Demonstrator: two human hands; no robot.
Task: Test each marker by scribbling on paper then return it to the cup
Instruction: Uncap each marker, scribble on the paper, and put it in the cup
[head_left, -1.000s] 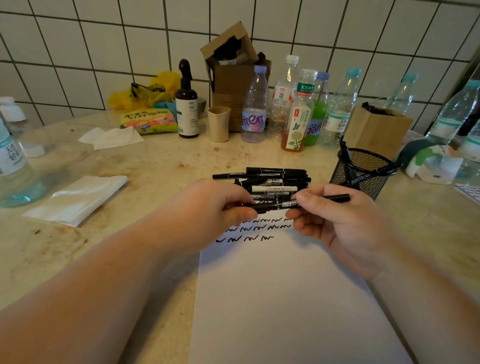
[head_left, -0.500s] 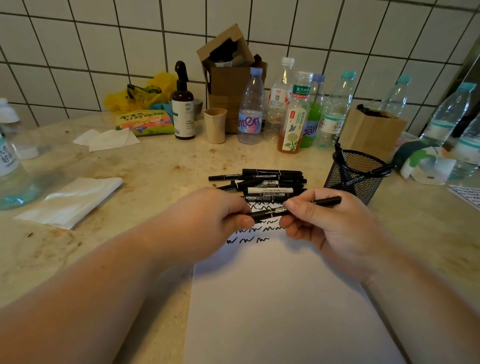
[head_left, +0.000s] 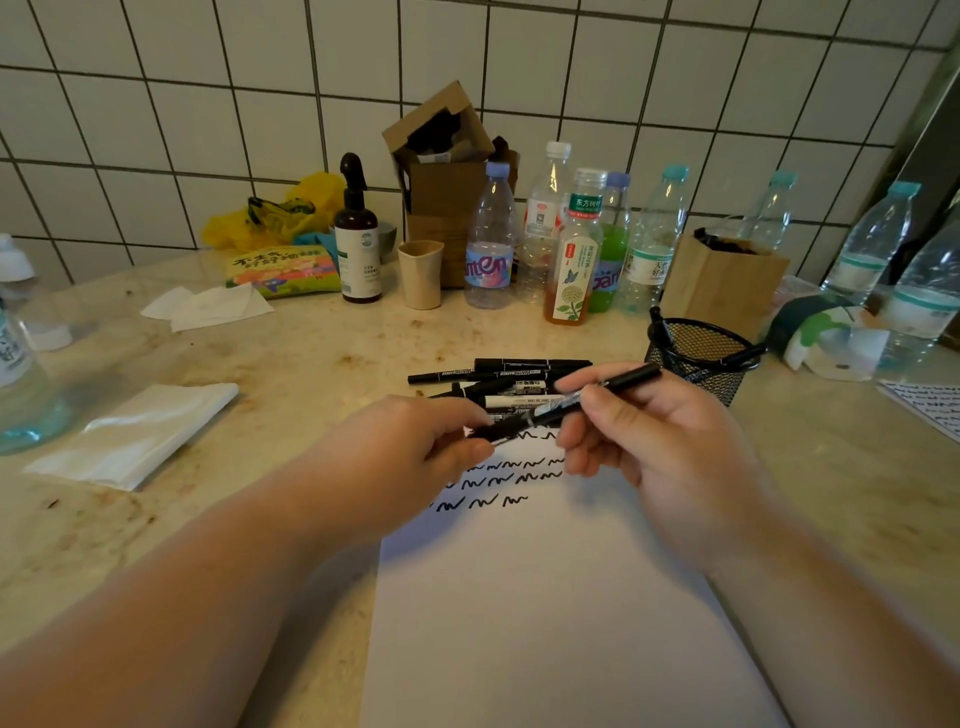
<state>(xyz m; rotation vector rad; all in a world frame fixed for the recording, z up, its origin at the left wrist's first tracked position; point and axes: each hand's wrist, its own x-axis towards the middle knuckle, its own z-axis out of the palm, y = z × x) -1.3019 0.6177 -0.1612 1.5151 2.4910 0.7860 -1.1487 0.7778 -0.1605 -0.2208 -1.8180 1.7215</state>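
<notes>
Both my hands meet over the top of the paper (head_left: 545, 597), a black marker (head_left: 571, 402) slanted between them. My right hand (head_left: 670, 447) pinches its barrel between thumb and fingers; my left hand (head_left: 410, 457) pinches the lower end, where the cap sits. A second ago the marker lay nearly level; now its far end has tipped up toward the mesh cup (head_left: 698, 358) and a pale gap shows at my left fingertips — the cap looks to be coming off, though the joint is too blurred to be sure. I judge this marker is about to be tested, not yet scribbled.

Under the hands, rows of black squiggles (head_left: 498, 480) mark the sheet's upper part, the rest blank. Just beyond lies a heap of untested markers (head_left: 509, 376); the cup stands to its right, a few pens already leaning inside.

The counter (head_left: 260, 374) is beige, stained stone. On it are a folded tissue (head_left: 140, 431) at left, a brown pump bottle (head_left: 357, 244), a paper cup (head_left: 421, 273), a row of plastic bottles (head_left: 576, 244) and an open cardboard box (head_left: 441, 161) — all against a white tiled wall (head_left: 208, 104).
</notes>
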